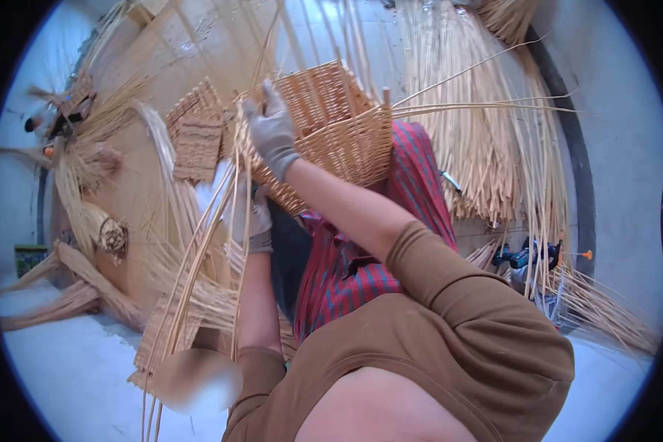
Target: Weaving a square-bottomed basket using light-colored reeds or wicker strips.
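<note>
A half-woven wicker basket [355,147] leans tilted on my lap, its opening facing up and away. My right hand [274,134], in a pale grey glove, reaches across to the basket's left corner and grips the edge there. My left hand [252,219], also gloved, is below that corner on the basket's left outer side. Its fingers are blurred and partly hidden behind loose canes. Long thin canes [191,276] trail from the left corner down past my left forearm. Others [486,103] stick out from the right corner, and upright stakes rise from the far side.
A wide spread of peeled canes [468,110] covers the floor at the right. Woven panels [197,147] lie at the left, with cane bundles [110,234] beyond. A blue-and-black power tool [527,255] sits at the right. Another person [48,121] is at the far left.
</note>
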`<control>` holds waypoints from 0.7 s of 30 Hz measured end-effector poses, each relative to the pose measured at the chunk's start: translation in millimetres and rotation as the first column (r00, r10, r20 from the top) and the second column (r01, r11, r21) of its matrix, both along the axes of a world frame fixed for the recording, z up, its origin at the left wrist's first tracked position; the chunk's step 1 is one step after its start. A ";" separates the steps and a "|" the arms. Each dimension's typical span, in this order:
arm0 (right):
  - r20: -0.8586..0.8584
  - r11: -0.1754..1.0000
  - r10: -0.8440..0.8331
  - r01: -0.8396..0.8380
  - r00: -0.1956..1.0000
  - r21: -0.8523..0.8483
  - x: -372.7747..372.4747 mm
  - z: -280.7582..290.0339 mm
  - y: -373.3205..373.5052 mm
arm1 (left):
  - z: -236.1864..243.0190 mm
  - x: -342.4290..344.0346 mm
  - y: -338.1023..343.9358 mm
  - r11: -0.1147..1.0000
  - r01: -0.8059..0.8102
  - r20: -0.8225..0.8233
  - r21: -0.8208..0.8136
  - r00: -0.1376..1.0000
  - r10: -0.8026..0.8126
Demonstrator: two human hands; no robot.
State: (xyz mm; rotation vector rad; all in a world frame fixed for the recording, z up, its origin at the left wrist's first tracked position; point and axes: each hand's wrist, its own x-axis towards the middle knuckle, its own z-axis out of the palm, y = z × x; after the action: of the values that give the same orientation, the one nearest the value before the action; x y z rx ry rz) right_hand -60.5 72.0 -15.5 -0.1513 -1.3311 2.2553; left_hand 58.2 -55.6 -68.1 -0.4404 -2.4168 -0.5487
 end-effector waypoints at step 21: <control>-0.260 0.926 0.320 -0.358 0.911 -0.115 67.9 1.6 74.3 | 9.8 -11.3 -3.9 0.994 0.055 0.134 0.092 0.989 -0.067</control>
State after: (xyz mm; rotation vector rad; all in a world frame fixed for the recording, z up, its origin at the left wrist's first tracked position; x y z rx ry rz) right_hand 7.4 146.4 -13.9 0.3127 -1.1164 2.5735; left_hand 46.9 -59.5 -58.3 -0.4532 -2.5045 -0.7306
